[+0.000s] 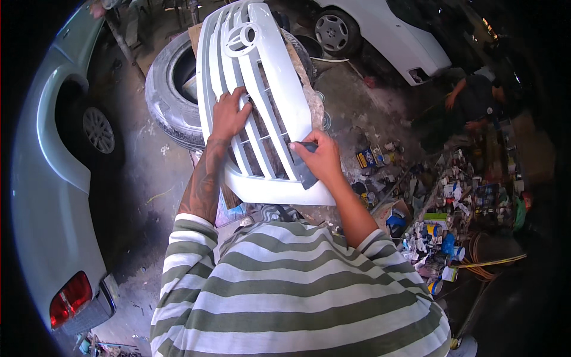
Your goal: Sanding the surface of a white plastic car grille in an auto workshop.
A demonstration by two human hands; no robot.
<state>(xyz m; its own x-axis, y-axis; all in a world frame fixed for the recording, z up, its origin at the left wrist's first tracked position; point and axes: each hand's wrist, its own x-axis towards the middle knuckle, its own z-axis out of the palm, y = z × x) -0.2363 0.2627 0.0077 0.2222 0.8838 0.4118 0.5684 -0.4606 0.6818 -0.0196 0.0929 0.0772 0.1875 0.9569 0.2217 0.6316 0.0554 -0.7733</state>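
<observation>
A white car grille (289,95) with long slats and a round emblem ring lies in front of me, its far end pointing away. My left hand (232,115) rests on the slats near the middle, fingers spread and holding nothing. At the near right part of the grille, my right hand (323,157) grips a dark grey sheet of sandpaper (306,177). The sheet's lower end hangs over the slat ends and lies against the grille's surface. Part of the sandpaper is hidden under my fingers.
The grille lies over a worn tire (160,107) and a rough board (313,104). A silver car (53,196) stands at left, a white car (392,41) at far right. Cans and litter (440,229) crowd the right floor beside a coiled hose (479,256). Another person (476,98) is at right.
</observation>
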